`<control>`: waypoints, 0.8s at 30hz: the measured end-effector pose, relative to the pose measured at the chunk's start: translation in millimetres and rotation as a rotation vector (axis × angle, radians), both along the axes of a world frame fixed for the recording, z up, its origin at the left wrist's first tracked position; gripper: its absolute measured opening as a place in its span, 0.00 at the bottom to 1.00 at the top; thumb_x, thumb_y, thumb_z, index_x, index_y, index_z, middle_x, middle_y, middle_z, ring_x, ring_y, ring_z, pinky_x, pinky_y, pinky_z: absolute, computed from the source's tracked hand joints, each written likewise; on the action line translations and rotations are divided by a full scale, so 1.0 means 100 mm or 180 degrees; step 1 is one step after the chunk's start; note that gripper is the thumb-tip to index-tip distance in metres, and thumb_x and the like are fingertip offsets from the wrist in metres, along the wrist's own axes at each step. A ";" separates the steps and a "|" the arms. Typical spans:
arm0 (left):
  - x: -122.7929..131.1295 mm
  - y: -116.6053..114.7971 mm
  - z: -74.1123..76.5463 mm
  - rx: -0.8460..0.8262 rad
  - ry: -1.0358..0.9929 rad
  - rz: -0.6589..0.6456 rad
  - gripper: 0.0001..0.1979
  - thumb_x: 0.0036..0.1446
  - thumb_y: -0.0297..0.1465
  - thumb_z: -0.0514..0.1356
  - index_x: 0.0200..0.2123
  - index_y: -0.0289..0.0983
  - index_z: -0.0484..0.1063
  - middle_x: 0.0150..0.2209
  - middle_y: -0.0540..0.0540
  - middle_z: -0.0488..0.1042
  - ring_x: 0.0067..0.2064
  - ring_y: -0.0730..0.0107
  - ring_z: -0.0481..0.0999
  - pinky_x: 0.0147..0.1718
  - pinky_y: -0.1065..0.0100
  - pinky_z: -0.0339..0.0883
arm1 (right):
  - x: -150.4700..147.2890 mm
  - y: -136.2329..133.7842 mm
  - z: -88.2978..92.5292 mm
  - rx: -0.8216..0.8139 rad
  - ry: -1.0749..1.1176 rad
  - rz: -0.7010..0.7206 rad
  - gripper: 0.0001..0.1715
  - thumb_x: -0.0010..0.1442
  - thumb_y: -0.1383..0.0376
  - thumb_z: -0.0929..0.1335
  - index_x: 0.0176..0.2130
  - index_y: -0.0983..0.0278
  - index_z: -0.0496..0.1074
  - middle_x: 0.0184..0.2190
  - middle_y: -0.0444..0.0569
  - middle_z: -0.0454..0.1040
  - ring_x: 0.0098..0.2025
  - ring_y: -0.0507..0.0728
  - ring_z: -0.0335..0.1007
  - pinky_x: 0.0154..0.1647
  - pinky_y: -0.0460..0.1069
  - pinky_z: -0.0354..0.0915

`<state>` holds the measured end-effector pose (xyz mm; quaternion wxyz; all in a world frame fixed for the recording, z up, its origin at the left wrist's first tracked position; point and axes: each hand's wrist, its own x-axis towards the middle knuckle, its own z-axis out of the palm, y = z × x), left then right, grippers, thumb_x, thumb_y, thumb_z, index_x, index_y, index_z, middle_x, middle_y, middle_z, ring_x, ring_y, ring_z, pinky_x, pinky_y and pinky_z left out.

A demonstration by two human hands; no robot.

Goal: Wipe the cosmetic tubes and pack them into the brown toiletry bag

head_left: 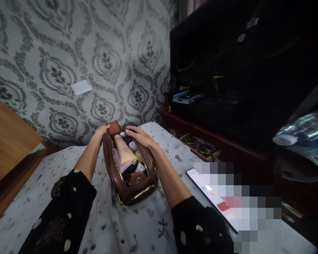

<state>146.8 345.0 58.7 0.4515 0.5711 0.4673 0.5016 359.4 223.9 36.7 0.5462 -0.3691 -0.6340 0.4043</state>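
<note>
A brown leather-look makeup bag (112, 173) lies unzipped on the patterned cloth, its gold zipper edges spread apart. Inside sit a beige squeeze tube (124, 150), a light purple item (119, 158) and several small bottles or jars with pale lids. My left hand (102, 131) is closed on the bag's far left corner, beside a brown flap (115, 127) that stands up. At the far right rim, my right hand (141, 135) grips the side, its fingers curled over the opening. The bag's lower contents are hidden.
On the right lies a lit phone (204, 187), partly covered by pixelation. Beyond it are an open drawer (200, 146) with glasses, a dark cabinet (214, 70) and a clear plastic bottle (302, 130). A wooden board (13, 137) stands left; patterned wallpaper (106, 63) rises behind.
</note>
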 end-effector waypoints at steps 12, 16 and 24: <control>-0.06 -0.48 0.26 0.0632 -0.0095 -0.0150 0.29 0.45 0.29 0.66 0.54 0.40 0.70 0.45 0.45 0.80 0.37 0.64 0.81 0.34 0.67 0.75 | 0.01 -0.01 0.03 0.0005 -0.0110 -0.0050 0.26 0.60 0.57 0.71 0.56 0.63 0.75 0.59 0.53 0.74 0.64 0.63 0.67 0.68 0.59 0.57; 0.01 -0.69 0.33 0.0871 0.0315 -0.0307 0.27 0.46 0.34 0.69 0.52 0.36 0.73 0.42 0.42 0.81 0.43 0.54 0.81 0.43 0.59 0.75 | 0.01 -0.09 0.08 0.0026 0.0034 0.0001 0.42 0.59 0.57 0.72 0.67 0.65 0.61 0.63 0.59 0.69 0.65 0.64 0.64 0.67 0.60 0.59; 0.01 -1.04 0.28 0.1383 0.0840 -0.0726 0.19 0.49 0.34 0.66 0.45 0.33 0.77 0.42 0.43 0.82 0.48 0.54 0.80 0.57 0.53 0.68 | -0.02 -0.07 0.14 0.0373 0.0221 0.0126 0.55 0.55 0.55 0.74 0.71 0.67 0.51 0.54 0.59 0.76 0.58 0.65 0.71 0.62 0.61 0.65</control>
